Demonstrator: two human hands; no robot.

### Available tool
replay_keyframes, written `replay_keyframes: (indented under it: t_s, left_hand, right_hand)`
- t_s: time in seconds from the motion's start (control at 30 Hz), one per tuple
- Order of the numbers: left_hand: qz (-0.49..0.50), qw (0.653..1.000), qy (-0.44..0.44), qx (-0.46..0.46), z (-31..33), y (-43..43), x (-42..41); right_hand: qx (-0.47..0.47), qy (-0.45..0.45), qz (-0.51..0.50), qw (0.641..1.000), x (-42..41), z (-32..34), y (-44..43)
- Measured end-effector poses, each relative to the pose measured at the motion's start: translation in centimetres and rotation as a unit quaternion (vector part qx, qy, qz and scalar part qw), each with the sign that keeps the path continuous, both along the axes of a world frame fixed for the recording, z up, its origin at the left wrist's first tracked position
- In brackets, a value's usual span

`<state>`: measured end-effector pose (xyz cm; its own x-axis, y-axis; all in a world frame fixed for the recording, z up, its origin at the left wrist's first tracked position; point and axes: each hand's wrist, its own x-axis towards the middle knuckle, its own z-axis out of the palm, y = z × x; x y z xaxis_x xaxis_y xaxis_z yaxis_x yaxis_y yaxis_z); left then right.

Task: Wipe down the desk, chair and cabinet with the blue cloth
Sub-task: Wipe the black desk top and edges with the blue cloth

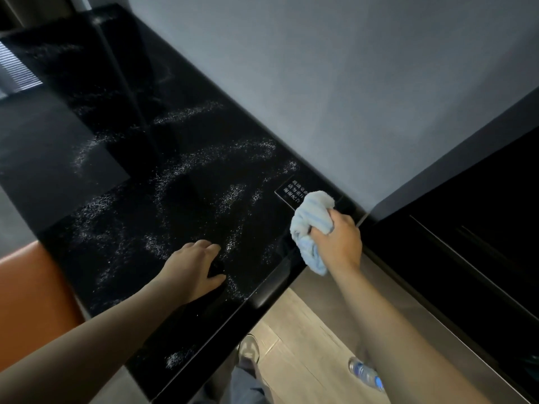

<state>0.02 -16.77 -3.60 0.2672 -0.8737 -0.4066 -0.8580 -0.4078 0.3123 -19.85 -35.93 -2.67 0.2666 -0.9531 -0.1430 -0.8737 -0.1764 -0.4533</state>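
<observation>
My left hand [196,265] lies flat on the black speckled surface [140,199], fingers straight and loosely spread, holding nothing. Further right, my right hand [338,239] grips the bunched blue cloth [310,217] at the surface's far right corner, beside a small printed sign [293,191].

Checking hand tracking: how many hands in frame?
2. The left hand lies flat on the black desk near its front edge. The right hand grips the blue cloth at the desk's right end, beside a small sign. None appear hidden.
</observation>
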Motion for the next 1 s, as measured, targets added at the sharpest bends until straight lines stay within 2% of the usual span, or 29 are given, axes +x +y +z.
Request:
replay_keyframes:
  t_s: [0.1, 0.43, 0.67, 1.0]
  left_hand:
    - [-0.010, 1.000, 0.000, 0.017, -0.4, -1.7, 0.2]
    - [0.007, 0.997, -0.028, 0.076, -3.2, -5.1, 1.4]
    - [0.013, 0.993, -0.021, 0.112, -5.5, -5.1, 1.6]
    - [0.001, 0.991, -0.056, 0.118, -6.8, -4.6, 1.5]
  right_hand:
    - [-0.018, 0.022, -0.002, 1.000, 0.6, -0.4, -2.8]
    - [-0.005, 0.031, -0.105, 0.994, 0.9, -4.9, -9.2]
    - [0.038, 0.123, -0.104, 0.986, 1.2, -6.8, -11.2]
    - [0.054, 0.129, -0.078, 0.987, 1.0, -8.0, -10.9]
